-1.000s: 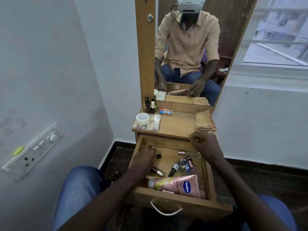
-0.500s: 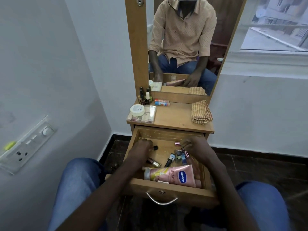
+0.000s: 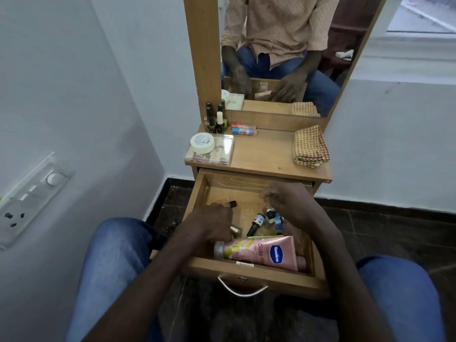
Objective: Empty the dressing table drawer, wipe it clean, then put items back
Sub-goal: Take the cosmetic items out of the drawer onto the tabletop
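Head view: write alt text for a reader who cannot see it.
A person's left hand and right hand reach into an open drawer holding small bottles and a pink lotion tube. A folded checked cloth and cosmetics lie on the tabletop below a mirror.

Only one view is given. It is taken from the person's head and is pointed forward and down. The left hand (image 3: 209, 225) and the right hand (image 3: 288, 201) are seen close up, from above and behind. The open drawer (image 3: 283, 282) is seen under the hands, the tabletop (image 3: 266, 154) just past them, and the mirror (image 3: 283, 45) farther past them, cut off at the top.
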The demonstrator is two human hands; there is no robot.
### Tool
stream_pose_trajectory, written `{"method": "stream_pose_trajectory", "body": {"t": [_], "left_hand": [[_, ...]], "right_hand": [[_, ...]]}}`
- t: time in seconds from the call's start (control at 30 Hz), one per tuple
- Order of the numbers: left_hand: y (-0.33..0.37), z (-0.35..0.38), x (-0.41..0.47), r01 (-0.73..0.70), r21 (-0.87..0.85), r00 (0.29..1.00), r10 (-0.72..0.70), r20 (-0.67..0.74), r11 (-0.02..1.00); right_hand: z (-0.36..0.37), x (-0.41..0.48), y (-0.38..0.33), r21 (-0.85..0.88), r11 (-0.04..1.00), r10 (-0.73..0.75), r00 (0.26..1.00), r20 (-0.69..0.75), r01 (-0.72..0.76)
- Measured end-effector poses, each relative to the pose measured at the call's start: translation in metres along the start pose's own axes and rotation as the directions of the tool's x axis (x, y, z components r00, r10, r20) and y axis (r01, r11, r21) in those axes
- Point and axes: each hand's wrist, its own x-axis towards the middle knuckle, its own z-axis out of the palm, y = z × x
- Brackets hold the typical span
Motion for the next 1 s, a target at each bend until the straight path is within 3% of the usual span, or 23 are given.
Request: {"method": "stream_pose_trajectory", "body": {"t": [0.1,0.27,0.53,0.7,0.77,0.87,1.0], "left_hand": [[-0.005,-0.005,-0.003,-0.019,0.014,0.998,0.019,0.051,1.0],[-0.014,0.001,-0.004,-0.021,-0.058,1.0,0.021,-0.005,0.998],[-0.014,0.008,-0.002,-0.041,-0.055,0.996,0.036,-0.084,0.998],[-0.014,0.012,0.0,-0.031,-0.054,0.987,0.022,-0.156,0.998],[-0.014,0.014,0.001,-0.033,-0.055,0.985,0.023,-0.169,0.998],[-0.012,0.016,0.001,-0.029,-0.05,0.985,0.02,-0.17,0.998],[-0.015,0.019,0.0,-0.017,-0.061,0.98,0.005,-0.2,0.998]], "right_hand": [[0.01,0.003,-0.011,-0.055,0.998,-0.037,0.996,0.086,0.042],[0.017,0.005,-0.013,-0.111,0.994,-0.003,0.993,0.118,0.016],[0.009,-0.006,0.011,-0.115,0.959,0.244,0.959,-0.142,-0.26],[0.012,-0.008,0.011,-0.015,0.965,0.243,0.907,-0.344,-0.264],[0.013,-0.003,0.009,-0.025,0.974,0.208,0.938,-0.278,-0.223],[0.02,0.015,0.005,-0.086,0.986,0.134,0.989,-0.063,-0.139],[0.051,0.052,-0.015,-0.17,0.985,-0.001,0.985,0.172,0.031]]}}
